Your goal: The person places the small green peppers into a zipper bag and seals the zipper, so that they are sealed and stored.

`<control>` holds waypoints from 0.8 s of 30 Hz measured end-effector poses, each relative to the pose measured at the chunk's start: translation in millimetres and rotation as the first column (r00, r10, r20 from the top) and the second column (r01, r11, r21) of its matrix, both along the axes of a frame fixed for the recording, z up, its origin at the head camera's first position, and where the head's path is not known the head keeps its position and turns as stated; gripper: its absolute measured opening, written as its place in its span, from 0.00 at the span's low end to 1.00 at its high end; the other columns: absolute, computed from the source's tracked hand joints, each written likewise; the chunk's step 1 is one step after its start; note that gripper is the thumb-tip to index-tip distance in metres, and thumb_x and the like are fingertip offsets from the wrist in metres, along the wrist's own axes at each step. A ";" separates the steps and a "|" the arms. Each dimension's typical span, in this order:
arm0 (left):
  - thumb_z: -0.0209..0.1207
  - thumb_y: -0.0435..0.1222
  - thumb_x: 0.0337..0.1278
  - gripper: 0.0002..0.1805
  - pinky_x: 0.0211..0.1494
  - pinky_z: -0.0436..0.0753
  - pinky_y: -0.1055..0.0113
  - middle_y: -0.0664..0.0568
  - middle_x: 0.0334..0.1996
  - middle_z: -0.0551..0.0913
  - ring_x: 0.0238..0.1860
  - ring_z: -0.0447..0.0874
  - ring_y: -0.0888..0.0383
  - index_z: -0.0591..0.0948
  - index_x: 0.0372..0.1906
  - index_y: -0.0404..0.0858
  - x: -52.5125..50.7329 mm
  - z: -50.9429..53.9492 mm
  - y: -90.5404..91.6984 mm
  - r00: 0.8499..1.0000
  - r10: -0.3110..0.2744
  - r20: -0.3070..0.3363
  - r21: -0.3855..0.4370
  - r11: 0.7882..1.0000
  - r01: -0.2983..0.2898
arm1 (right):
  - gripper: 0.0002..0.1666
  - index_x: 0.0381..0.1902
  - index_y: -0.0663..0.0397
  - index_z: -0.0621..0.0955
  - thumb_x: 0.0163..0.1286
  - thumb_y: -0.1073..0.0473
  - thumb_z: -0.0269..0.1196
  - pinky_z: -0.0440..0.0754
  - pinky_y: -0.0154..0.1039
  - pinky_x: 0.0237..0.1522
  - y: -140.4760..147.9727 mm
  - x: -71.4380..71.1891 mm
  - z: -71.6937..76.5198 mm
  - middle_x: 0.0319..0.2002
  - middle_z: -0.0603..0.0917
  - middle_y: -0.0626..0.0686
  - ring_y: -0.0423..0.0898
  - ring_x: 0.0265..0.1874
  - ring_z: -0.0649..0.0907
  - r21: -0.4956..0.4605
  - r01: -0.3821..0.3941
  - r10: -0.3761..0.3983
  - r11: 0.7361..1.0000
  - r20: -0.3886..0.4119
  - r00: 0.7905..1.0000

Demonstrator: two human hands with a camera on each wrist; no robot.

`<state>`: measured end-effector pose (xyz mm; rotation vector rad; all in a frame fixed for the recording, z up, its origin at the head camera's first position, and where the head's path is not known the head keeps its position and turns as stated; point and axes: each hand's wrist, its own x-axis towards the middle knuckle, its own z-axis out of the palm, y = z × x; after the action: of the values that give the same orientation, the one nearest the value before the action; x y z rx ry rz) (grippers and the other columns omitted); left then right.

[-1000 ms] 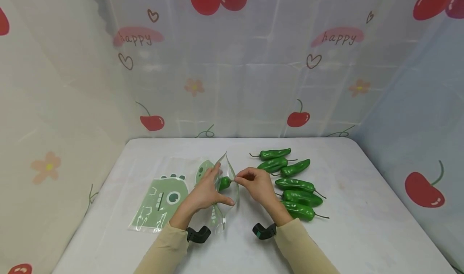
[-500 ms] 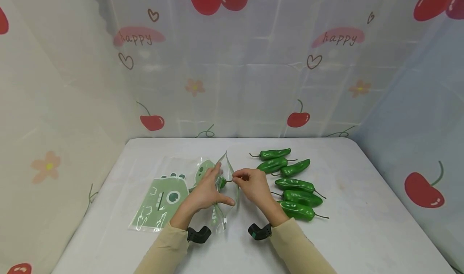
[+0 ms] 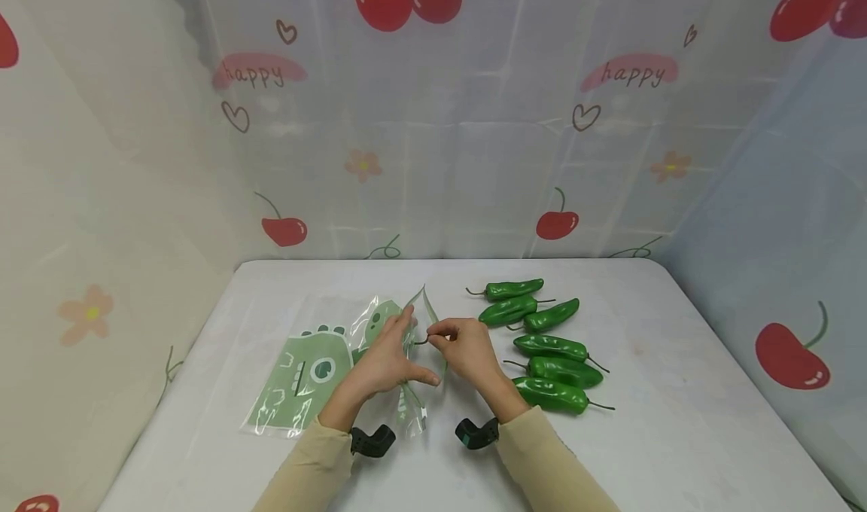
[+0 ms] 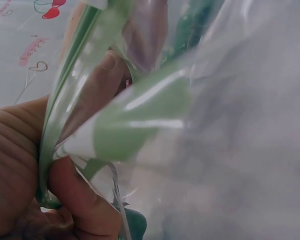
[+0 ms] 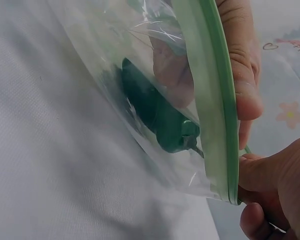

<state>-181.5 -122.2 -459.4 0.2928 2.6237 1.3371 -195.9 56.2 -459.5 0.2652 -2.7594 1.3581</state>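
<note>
With twelve o'clock at the worktop's (image 3: 684,391) far edge, the person's left hand (image 3: 384,360) spreads its fingers and thumb wide at the mouth of a clear bag (image 3: 375,322), which gapes toward three o'clock; the right hand (image 3: 467,352) faces it there, fingers narrowed in a pinch on the stem of a green pepper (image 5: 152,110); that pepper's body sits inside the bag, tip pointing deeper in, stem at the mouth; six loose peppers (image 3: 561,370) lie from one to four o'clock of the right hand; at nine o'clock of the left, a flat printed bag (image 3: 298,380) shows one big eye; at twelve, beyond the worktop, hangs a cherry-patterned sheet (image 3: 467,166).
</note>
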 end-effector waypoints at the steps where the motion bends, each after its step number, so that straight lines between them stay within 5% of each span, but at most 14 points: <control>1: 0.86 0.49 0.29 0.76 0.69 0.74 0.40 0.44 0.75 0.67 0.74 0.67 0.42 0.49 0.85 0.45 0.0 0.4 0.1 1.000 0.002 0.000 0.001 1.000 -0.002 | 0.05 0.40 0.48 0.92 0.68 0.59 0.71 0.82 0.40 0.37 0.5 -0.4 -0.4 0.38 0.93 0.46 0.44 0.38 0.85 0.004 -0.002 0.002 1.000 0.001 1.000; 8: 0.86 0.48 0.29 0.76 0.69 0.73 0.40 0.45 0.75 0.67 0.74 0.67 0.43 0.49 0.85 0.46 -0.3 0.9 0.2 1.000 0.008 0.009 0.009 1.000 -0.008 | 0.07 0.44 0.46 0.92 0.69 0.57 0.71 0.80 0.41 0.38 6.6 2.3 2.4 0.42 0.92 0.45 0.44 0.39 0.83 0.019 -0.016 0.016 1.000 0.001 1.000; 16: 0.86 0.48 0.29 0.76 0.69 0.73 0.41 0.44 0.75 0.67 0.74 0.67 0.42 0.48 0.85 0.45 0.3 2.2 0.2 1.000 0.007 0.006 0.005 1.000 -0.007 | 0.09 0.45 0.46 0.91 0.67 0.58 0.72 0.75 0.35 0.27 21.1 9.8 11.0 0.40 0.92 0.44 0.41 0.33 0.80 0.050 -0.049 0.052 0.998 -0.066 0.996; 24: 0.86 0.47 0.29 0.76 0.69 0.74 0.40 0.43 0.76 0.66 0.74 0.68 0.41 0.48 0.85 0.46 0.4 1.5 0.3 1.000 0.007 0.006 0.005 1.000 -0.007 | 0.10 0.47 0.45 0.90 0.67 0.57 0.72 0.79 0.41 0.39 43.4 16.7 16.7 0.40 0.90 0.42 0.41 0.38 0.83 0.065 -0.089 0.093 0.994 -0.055 0.994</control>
<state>-181.1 -121.9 -457.9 0.2801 2.6191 1.3443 -179.2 99.6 -442.8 0.4319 -2.7765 1.2631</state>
